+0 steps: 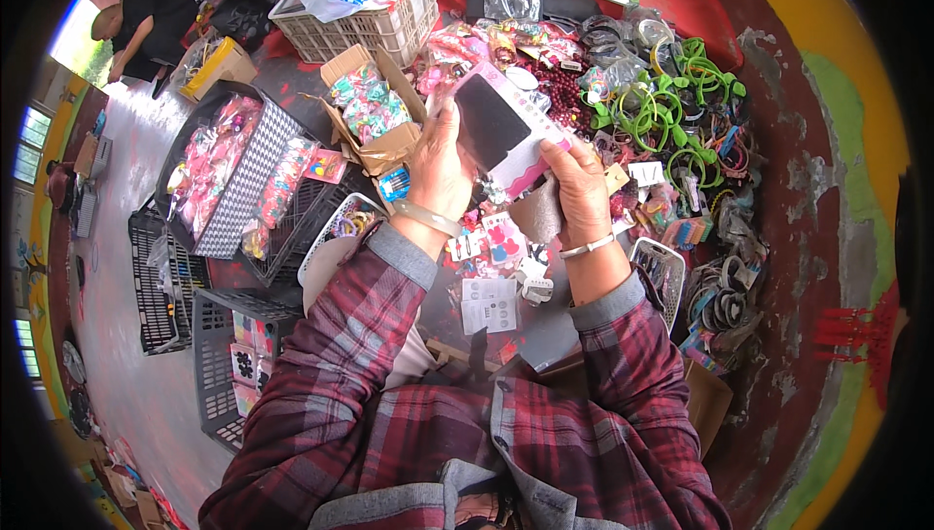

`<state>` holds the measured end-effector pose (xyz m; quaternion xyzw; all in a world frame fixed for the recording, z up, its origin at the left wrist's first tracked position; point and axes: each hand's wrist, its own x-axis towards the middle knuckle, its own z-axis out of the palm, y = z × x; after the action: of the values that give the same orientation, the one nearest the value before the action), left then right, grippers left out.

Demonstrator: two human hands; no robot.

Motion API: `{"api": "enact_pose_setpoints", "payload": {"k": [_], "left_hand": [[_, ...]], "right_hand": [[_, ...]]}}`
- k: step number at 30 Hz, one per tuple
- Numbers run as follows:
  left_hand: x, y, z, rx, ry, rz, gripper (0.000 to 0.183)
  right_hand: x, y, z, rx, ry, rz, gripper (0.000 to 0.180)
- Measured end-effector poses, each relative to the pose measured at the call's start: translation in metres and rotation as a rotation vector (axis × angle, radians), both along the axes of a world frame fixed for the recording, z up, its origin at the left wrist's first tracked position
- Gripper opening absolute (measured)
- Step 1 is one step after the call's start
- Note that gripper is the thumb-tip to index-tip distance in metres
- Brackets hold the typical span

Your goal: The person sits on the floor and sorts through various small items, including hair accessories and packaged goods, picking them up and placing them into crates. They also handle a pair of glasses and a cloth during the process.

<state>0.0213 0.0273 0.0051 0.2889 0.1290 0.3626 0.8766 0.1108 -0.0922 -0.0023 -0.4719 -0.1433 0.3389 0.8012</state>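
Note:
Both my hands hold a white and pink box with a dark panel [498, 125], tilted above the pile. My left hand [444, 158] grips its left side, the thumb lying along the edge. My right hand [578, 183] pinches its lower right corner; a piece of grey foam sheet [538, 209] hangs by those fingers. Beneath the box, small packaged hair accessories and a card with pink, red and blue shapes [505, 239] lie on the table. A printed paper sheet [489, 305] lies nearer to me. Green headbands [660, 110] are heaped to the right, beside dark red beads [554, 88].
At left stand an open cardboard box [408, 66] of small bags, a houndstooth-patterned bin [244, 165] and a grey plastic crate [215, 377]. A beige crate [350, 37] is at the back. White baskets flank my wrists. Another person [153, 26] bends over at far left.

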Motion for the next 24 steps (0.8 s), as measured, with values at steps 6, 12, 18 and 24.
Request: {"api": "enact_pose_setpoints", "payload": {"k": [6, 12, 18, 24], "left_hand": [[0.001, 0.003, -0.036, -0.066, 0.202, -0.064, 0.041], [-0.005, -0.004, -0.009, -0.093, -0.038, -0.229, 0.051], [-0.014, 0.006, -0.009, -0.196, -0.057, -0.263, 0.036], [-0.012, 0.009, -0.018, -0.138, 0.067, -0.276, 0.029]], "right_hand": [[-0.014, 0.001, 0.014, -0.419, -1.493, -0.492, 0.029], [-0.044, 0.0, 0.019, -0.401, -1.799, -0.253, 0.027], [-0.046, -0.001, 0.024, -0.285, -1.689, -0.024, 0.035], [-0.038, -0.006, 0.023, -0.277, -1.336, 0.174, 0.031]]}}
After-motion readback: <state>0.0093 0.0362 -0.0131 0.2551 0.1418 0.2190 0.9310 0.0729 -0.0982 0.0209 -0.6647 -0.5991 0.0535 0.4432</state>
